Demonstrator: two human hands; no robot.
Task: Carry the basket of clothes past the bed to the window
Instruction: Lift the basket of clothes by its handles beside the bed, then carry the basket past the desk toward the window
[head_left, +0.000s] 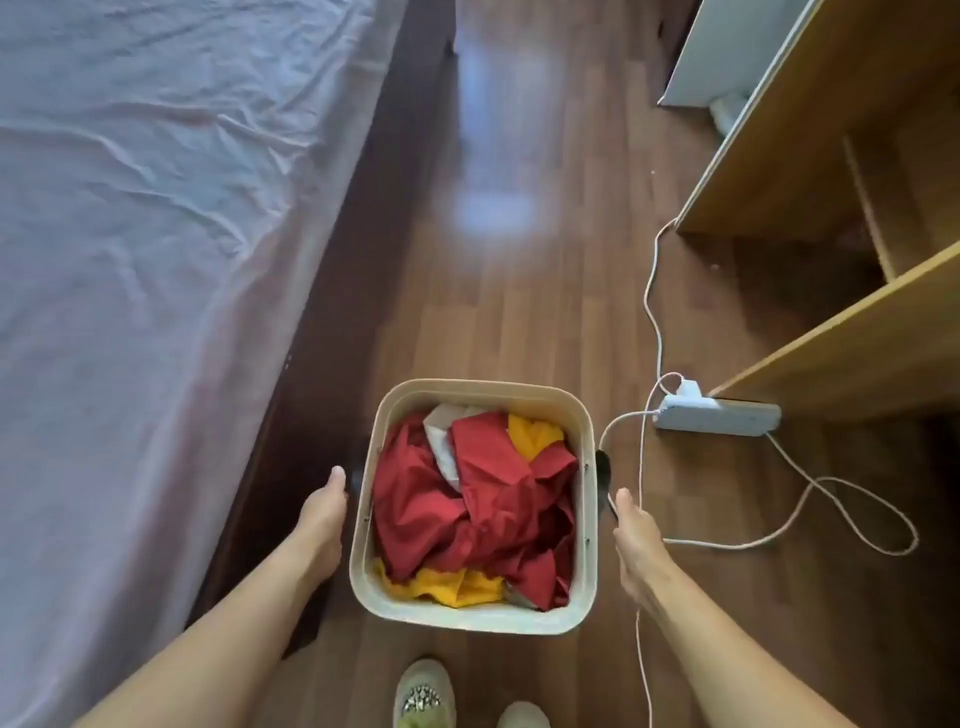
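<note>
The laundry basket (582, 597) at lower centre looks like smooth, matt cream plastic with dark handles. Inside it lie crumpled red cloth (483, 509), yellow cloth (535, 434) and a pale grey piece, all soft and matt. The floor (519, 291) is brown wood-look plank, glossy enough to show a white glare at upper centre. The bed sheet (130, 208) at left is wrinkled, matt, pale lilac fabric. At right, the shelf boards (852, 338) are smooth light wood. The power strip (722, 418) is white plastic, its cable (652, 291) smooth and white.
</note>
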